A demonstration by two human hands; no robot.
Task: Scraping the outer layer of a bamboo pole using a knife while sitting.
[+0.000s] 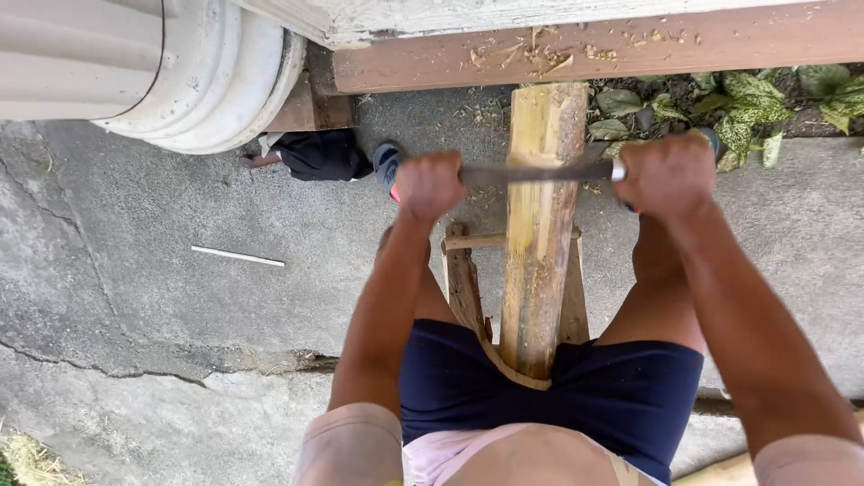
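A pale, partly peeled log [538,234] runs lengthwise away from the person, its near end resting between the thighs and its far end pointing toward the brown beam [576,49] at the foot of the wall. Across it, at right angles to its long axis, lies the blade of a drawknife [531,173], touching the log's upper face near the far end. The left hand [429,184] is fisted tight around one handle, the right hand [666,173] around the other; both sit level, one on each side of the log, about equally far from it. Under the log a rough wooden shaving bench [463,279] shows. Wood shavings [540,58] litter the beam; a thin white stick [238,256] lies on the cracked concrete [162,297] to the left, leafy plants [747,103] grow at the right.
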